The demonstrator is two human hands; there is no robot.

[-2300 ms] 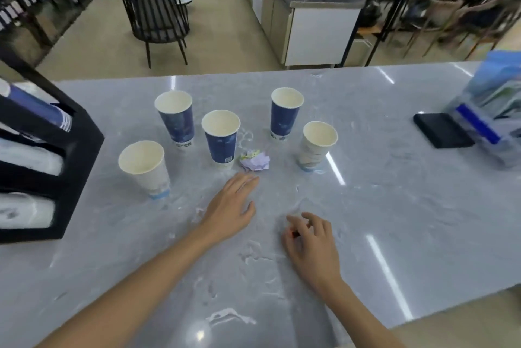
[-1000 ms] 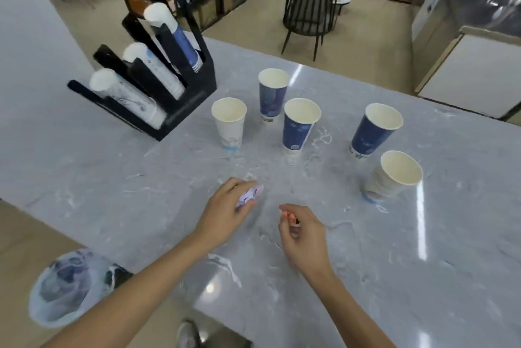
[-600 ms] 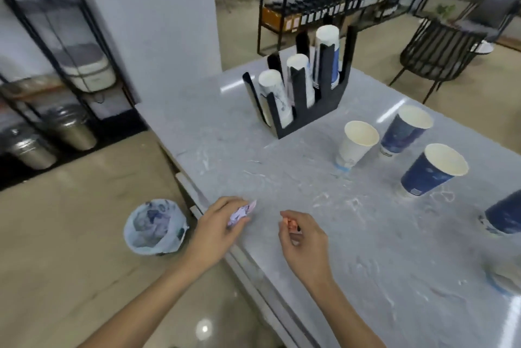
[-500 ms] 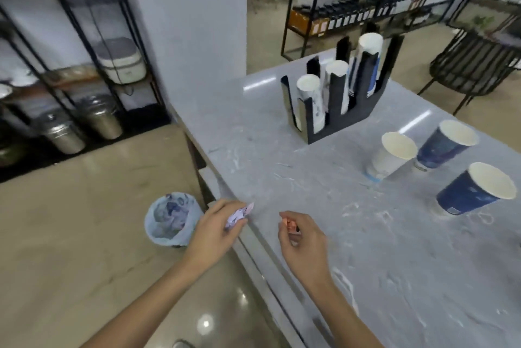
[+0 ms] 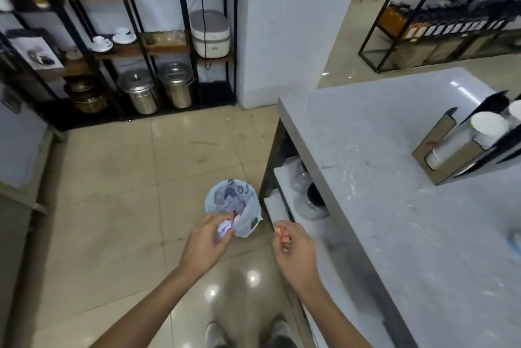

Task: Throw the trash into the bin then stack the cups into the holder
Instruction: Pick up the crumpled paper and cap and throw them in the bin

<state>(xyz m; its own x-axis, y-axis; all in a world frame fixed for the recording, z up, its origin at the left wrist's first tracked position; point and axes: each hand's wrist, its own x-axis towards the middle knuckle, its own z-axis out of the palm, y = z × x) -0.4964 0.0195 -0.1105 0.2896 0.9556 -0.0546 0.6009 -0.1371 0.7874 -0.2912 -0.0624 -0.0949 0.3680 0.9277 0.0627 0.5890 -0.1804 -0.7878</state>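
Note:
A small bin lined with a pale bag stands on the floor beside the counter's end, with paper inside. My left hand hangs just in front of its near rim, fingers pinched on a crumpled purple-white scrap. My right hand is to the right of the bin, closed on a small orange scrap. The black cup holder with lying cup stacks sits at the counter's right. The loose cups are out of view.
The grey marble counter fills the right side, with shelves and glass jars under its end. Black racks with steel canisters and a white cooker stand at the back. My shoes are on tan floor tiles.
The view has swung left from the counter to the floor. Both hands left the tabletop with their scraps and now hang by the bin.

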